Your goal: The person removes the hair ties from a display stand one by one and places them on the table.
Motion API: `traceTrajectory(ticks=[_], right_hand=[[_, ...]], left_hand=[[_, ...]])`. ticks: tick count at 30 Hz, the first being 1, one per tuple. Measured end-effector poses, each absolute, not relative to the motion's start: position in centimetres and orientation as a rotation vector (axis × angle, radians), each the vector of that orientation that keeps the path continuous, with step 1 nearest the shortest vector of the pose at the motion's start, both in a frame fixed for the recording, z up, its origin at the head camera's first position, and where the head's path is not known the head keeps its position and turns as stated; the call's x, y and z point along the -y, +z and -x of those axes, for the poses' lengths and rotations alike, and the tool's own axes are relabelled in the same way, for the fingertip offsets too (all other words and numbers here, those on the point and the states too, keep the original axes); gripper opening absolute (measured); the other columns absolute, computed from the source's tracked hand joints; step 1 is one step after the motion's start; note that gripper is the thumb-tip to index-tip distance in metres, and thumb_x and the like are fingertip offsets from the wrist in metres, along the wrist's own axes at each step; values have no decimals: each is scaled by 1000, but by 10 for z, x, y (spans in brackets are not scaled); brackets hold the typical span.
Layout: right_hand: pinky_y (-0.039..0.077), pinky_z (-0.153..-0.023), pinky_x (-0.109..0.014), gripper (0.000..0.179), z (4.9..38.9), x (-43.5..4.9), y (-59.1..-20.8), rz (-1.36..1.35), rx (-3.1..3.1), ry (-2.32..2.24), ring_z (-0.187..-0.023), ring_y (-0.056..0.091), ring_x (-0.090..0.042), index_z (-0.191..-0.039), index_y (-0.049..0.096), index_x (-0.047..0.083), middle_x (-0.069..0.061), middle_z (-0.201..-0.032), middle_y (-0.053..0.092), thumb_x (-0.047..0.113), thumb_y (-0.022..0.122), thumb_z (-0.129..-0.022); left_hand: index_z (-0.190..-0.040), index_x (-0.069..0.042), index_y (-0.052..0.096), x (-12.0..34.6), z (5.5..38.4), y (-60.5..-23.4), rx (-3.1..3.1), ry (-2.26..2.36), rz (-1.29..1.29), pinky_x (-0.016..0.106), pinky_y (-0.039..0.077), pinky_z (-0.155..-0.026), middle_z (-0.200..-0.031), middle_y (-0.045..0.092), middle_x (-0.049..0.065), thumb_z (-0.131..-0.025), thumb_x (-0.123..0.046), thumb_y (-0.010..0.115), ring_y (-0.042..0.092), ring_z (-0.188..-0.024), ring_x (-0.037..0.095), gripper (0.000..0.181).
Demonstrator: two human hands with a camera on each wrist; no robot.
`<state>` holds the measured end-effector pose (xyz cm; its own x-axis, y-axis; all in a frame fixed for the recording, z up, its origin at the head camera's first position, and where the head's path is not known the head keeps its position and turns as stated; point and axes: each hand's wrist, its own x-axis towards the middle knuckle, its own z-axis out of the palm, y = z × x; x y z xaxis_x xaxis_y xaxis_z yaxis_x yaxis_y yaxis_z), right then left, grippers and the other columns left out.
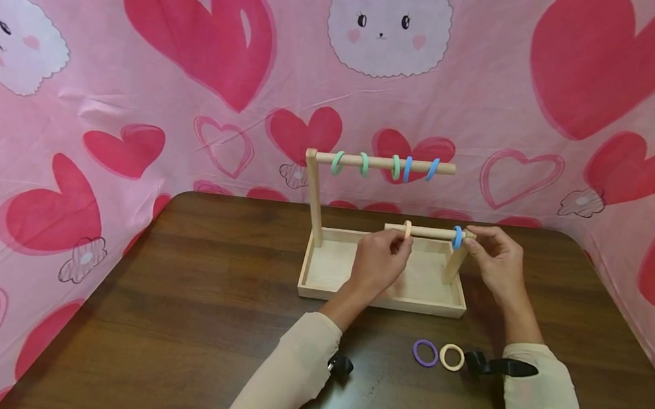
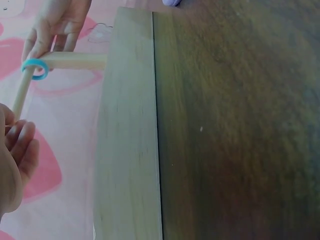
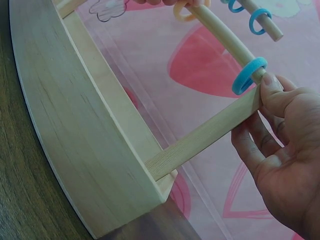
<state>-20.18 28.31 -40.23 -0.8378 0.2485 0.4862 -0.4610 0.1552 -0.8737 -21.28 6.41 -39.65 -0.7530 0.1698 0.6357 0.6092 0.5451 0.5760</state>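
On a wooden rack with a shallow tray base (image 1: 383, 303), my left hand (image 1: 380, 256) pinches a peach ring (image 1: 408, 230) that circles the lower bar (image 1: 433, 232) near its free left end. My right hand (image 1: 497, 255) grips the top of the short post (image 3: 205, 132) where that bar joins it, thumb on the near side. Right beside those fingers, a blue ring (image 3: 249, 76) hangs round the same bar. In the left wrist view the left hand (image 2: 17, 155) is partly cut off by the frame edge.
Higher up, the upper bar (image 1: 380, 163) carries several green and blue rings, held by a tall post (image 1: 314, 200) at left. A purple ring (image 1: 415, 353) and a cream ring (image 1: 442, 357) lie on the dark wooden table (image 1: 206, 324) before the tray. Pink heart-patterned cloth (image 1: 294, 46) stands behind.
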Motion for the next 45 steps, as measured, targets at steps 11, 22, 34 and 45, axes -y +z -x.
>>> traceTrajectory(ticks=[11,22,34,45], right_hand=[[48,-66,-8,32,201,-282,-402,-188,1899,1739,-71,60,5,-99,78,9,20,-80,71,-17,64,-88],[50,-70,-7,33,202,-283,-402,-200,1912,1742,-76,62,6,-100,78,11,23,-87,74,-17,65,-88],[47,-65,-8,34,202,-284,-403,-187,1927,1711,-73,59,5,-99,78,13,22,-81,71,-17,65,-88],[46,-64,-8,34,201,-283,-403,-193,1914,1727,-71,58,4,-98,78,12,21,-80,70,-17,65,-88]], left_hand=[[-92,-6,79,-55,214,-398,2252,-1136,639,11,46,-61,-72,74,2,-94,-16,70,64,-62,7,13],[-90,-5,78,-51,217,-402,2210,-1126,649,9,44,-60,-71,74,2,-92,-14,72,63,-60,8,11],[-88,-4,77,-44,216,-403,2185,-1156,637,10,45,-60,-69,72,4,-92,-13,71,63,-60,9,11],[-88,-3,77,-37,217,-404,2188,-1217,604,10,44,-59,-68,72,5,-93,-14,70,62,-59,10,14]])
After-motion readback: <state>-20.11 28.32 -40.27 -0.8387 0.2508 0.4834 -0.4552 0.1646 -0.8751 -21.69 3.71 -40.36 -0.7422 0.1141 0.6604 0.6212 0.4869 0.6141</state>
